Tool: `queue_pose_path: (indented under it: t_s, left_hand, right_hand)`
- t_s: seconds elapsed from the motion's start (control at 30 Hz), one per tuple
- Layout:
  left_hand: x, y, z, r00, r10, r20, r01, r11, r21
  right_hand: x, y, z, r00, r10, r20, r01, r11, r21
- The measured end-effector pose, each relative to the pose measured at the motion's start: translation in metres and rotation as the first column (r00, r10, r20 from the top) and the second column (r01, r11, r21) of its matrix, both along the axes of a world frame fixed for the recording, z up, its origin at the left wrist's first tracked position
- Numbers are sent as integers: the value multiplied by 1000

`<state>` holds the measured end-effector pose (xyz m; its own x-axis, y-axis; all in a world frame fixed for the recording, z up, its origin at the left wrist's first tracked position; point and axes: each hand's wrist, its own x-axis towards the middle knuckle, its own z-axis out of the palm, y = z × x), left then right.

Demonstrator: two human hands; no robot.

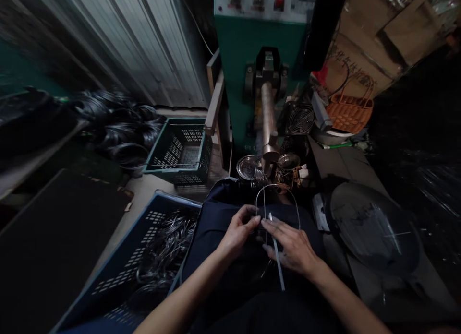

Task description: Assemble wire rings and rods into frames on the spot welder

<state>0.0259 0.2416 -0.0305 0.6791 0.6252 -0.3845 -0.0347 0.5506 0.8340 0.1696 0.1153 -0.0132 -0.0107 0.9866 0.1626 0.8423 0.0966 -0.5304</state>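
Head view, looking forward and down at two bare hands and a wire hoop held above a dark blue cloth over the lap, near the cloth's far edge. Left hand: thumb and forefinger are pinched together at the left leg of the hoop. Right hand: fingers are bent and closed on a slim metal strip, which slants down toward the body. The fingertips of the two hands nearly meet. A straight wire stands inside the arch of the hoop — whether it is joined to it cannot be told.

Beyond the hands is a green machine with a thick metal bar reaching forward; small round metal dishes lie below the bar's tip. To the left, a blue basket holds loose wires, with a green basket behind it and dark wire coils farther left. To the right, a counter carries a dark round disc overlapping its left edge — and, at its far end, a wicker basket.
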Motion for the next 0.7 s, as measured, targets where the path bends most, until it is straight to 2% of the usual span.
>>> queue_pose_path:
  t_s: [0.23,0.7]
  left_hand:
    - [7,6,11,999,27,39,-26,999,-30]
    - [17,11,16,996,44,83,-39,997,-59]
  right_hand:
    - [9,12,8,997,14,72,-15,1000,15]
    - [17,17,17,997,3,78,-8,998,68]
